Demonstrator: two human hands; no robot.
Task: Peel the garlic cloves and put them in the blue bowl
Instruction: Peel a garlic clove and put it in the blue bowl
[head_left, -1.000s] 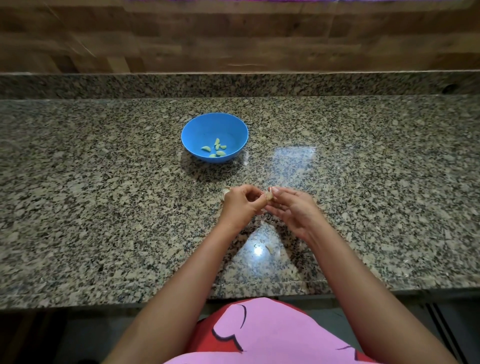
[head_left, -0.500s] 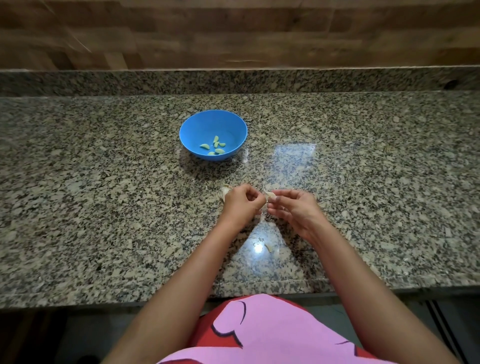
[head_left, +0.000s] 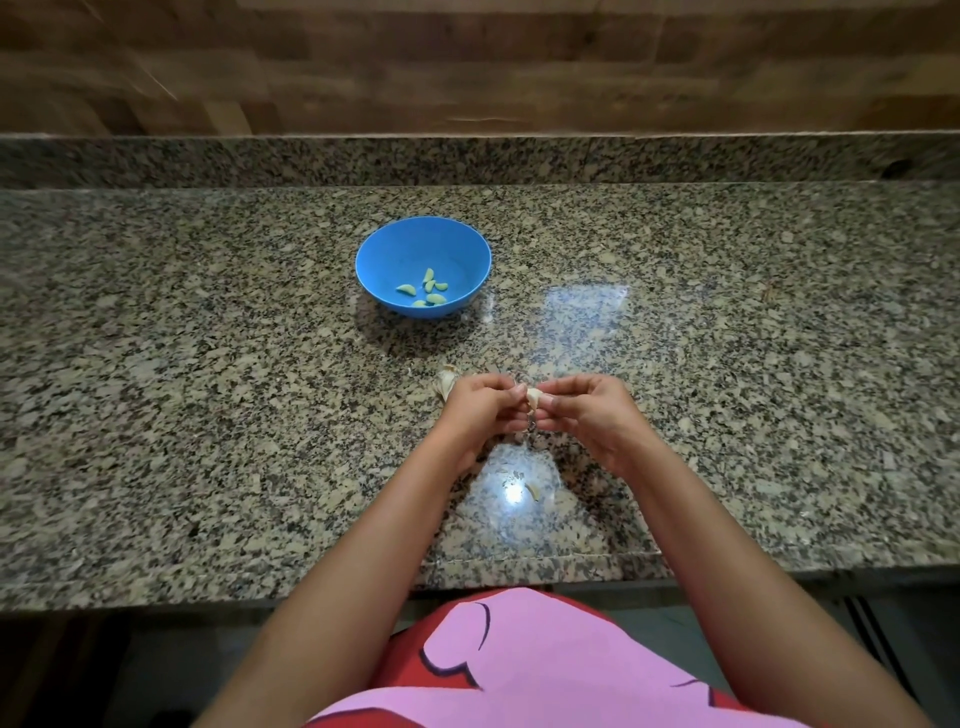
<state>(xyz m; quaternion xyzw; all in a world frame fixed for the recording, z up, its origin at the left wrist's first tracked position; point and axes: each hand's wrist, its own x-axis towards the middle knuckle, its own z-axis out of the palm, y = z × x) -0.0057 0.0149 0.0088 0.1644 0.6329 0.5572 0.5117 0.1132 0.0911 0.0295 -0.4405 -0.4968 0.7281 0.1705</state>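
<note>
Both hands, left (head_left: 480, 410) and right (head_left: 587, 413), pinch one clove (head_left: 533, 397) between their fingertips above the worktop (head_left: 208, 415), near the bowl (head_left: 384, 254). It looks small, light and firm, with papery skin likely to tear; best taken at the tip.

A small pale garlic clove (head_left: 533, 398) is held between the fingertips of both hands, above the counter. More unpeeled garlic (head_left: 447, 383), whitish and papery, is seen on the counter, partly hidden behind the left hand. The blue bowl (head_left: 379, 260) is placed upright further back, and five peeled cloves (head_left: 427, 289) are lying inside it.
</note>
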